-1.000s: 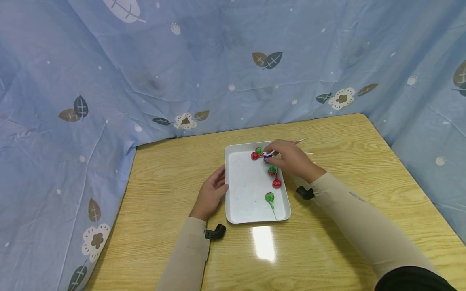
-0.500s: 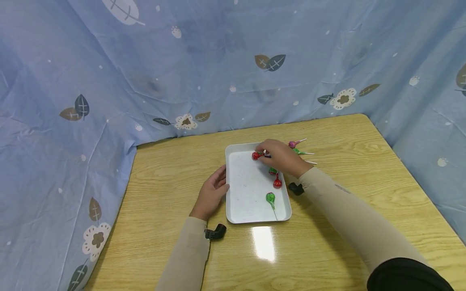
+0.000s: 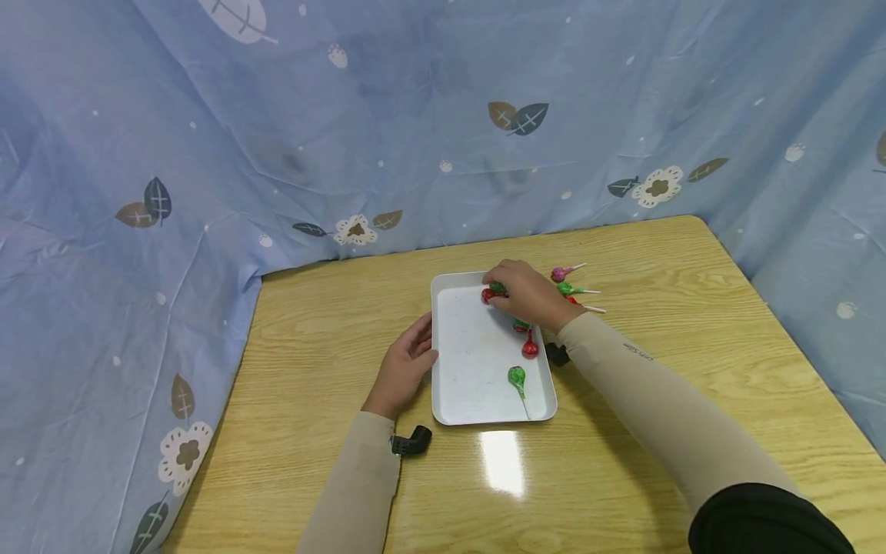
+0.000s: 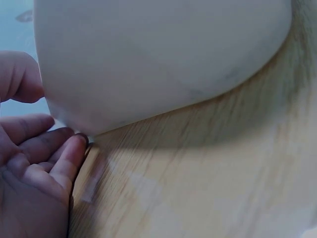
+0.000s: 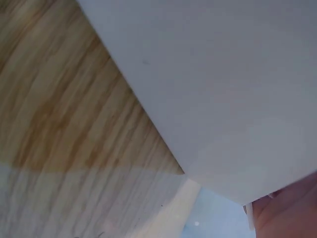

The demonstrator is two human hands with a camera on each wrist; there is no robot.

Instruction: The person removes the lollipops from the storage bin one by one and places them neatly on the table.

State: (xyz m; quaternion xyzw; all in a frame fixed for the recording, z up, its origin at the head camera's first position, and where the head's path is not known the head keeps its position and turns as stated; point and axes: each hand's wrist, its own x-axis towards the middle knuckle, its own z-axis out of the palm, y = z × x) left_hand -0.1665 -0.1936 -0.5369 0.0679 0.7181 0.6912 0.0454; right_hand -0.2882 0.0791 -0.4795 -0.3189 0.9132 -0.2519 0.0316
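A white tray [image 3: 471, 377] lies on the table, with several wrapped lollipops in it. Against its left wall, my left hand [image 3: 401, 369] rests with thumb and fingertips touching the outside, as the left wrist view also shows. My right hand [image 3: 531, 298] reaches over the far right part of the tray. Its thumb and forefinger lie around a red lollipop [image 3: 487, 295] and a green lollipop [image 3: 497, 287]; whether it pinches either is hidden. Closer to me along the right side are a partly covered green lollipop [image 3: 521, 326], a red lollipop [image 3: 530, 349] and another green lollipop [image 3: 517, 377].
Outside the tray, right of my right hand, lie a pink lollipop [image 3: 559, 274], a green lollipop [image 3: 566, 288] and a partly hidden red lollipop [image 3: 571, 301], sticks pointing right. A blue patterned curtain [image 3: 415, 138] hangs behind the wooden table [image 3: 325, 331].
My right hand has moved left over the tray, and a purple lollipop seen earlier is now hidden beneath it. Lollipops right of the tray have come into view. My left hand has stayed put.
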